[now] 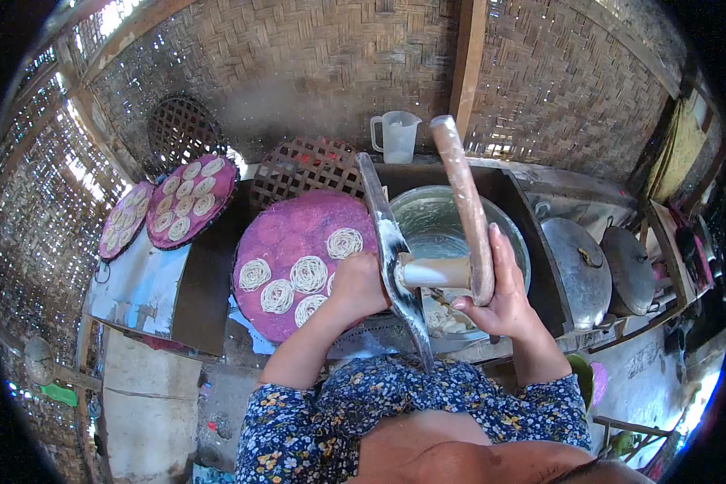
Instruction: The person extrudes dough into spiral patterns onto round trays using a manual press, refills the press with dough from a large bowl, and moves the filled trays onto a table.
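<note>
A wooden noodle press (pixel 391 262) is held sideways in front of my body, with a long dark board, a pale plunger (pixel 436 273) and a wooden bar handle (pixel 464 194). My left hand (pixel 359 286) is closed at the board's left side, its fingertips partly hidden. On the handle's lower end rests my right hand (pixel 500 294), its thumb on one side and fingers along the other. Beneath my left hand lies a round tray with pink cloth (pixel 278 222), bearing several coiled noodle nests (pixel 308 274). A large metal basin (pixel 504 226) with pale dough (pixel 444 319) sits behind the press.
Two pink-covered trays of nests (pixel 192 202) (pixel 127 219) stand at the left. Woven racks (pixel 306 171) lean near the bamboo wall (pixel 323 64). A plastic jug (pixel 398 137) stands behind the basin, and metal pot lids (pixel 577 270) are at the right.
</note>
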The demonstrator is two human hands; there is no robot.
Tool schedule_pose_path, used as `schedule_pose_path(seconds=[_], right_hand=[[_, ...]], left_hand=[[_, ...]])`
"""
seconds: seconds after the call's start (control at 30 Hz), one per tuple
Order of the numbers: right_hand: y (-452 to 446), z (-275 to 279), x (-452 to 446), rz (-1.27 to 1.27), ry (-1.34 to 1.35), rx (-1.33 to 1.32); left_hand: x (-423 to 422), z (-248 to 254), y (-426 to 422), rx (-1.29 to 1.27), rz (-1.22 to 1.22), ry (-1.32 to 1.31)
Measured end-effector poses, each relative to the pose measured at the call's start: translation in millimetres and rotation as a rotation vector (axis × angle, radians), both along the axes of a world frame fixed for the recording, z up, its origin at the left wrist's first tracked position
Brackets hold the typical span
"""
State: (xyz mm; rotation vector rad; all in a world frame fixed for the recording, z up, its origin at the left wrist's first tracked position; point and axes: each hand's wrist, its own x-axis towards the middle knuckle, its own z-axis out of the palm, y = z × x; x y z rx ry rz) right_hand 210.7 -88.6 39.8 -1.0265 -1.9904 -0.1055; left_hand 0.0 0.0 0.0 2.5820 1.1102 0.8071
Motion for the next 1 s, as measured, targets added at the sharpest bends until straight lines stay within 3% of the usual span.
schedule_pose_path(seconds=[0.17, 0.43, 0.6, 0.7, 0.73, 0.83, 0.9, 1.0], right_hand=[[-4.2, 10.4, -12.9, 0.026, -0.032, -0.088], [7.0, -10.2, -36.0, 0.035, 0.001, -0.135], [21.8, -15.0, -60.7, 0.050, 0.011, -0.344], [43.6, -9.1, -68.9, 0.313, -0.060, -0.383], [60.9, -11.7, -67.0, 0.456, -0.074, -0.379], [116.2, -28.1, -58.9, 0.422, 0.319, -0.811], [160.3, -58.0, -49.3, 0.087, 0.514, -0.948], [207.8, -120.6, -34.8, -0.117, 0.469, -0.947]], left_hand=[[-1.6, -28.4, 16.7, 0.419, -0.036, -0.162], [-4.7, -28.8, 2.4, 0.277, 0.004, -0.261], [-18.3, -46.1, 7.9, 0.339, 0.101, -0.343], [-43.5, -42.3, -7.6, 0.133, 0.262, -0.261], [-53.6, -40.7, -13.6, 0.043, 0.363, -0.357], [-101.6, -64.5, -19.4, -0.001, 0.420, -0.864], [-140.6, -72.8, -33.8, -0.034, 0.477, -1.043], [-188.9, -76.7, -62.6, -0.046, 0.533, -1.213]])
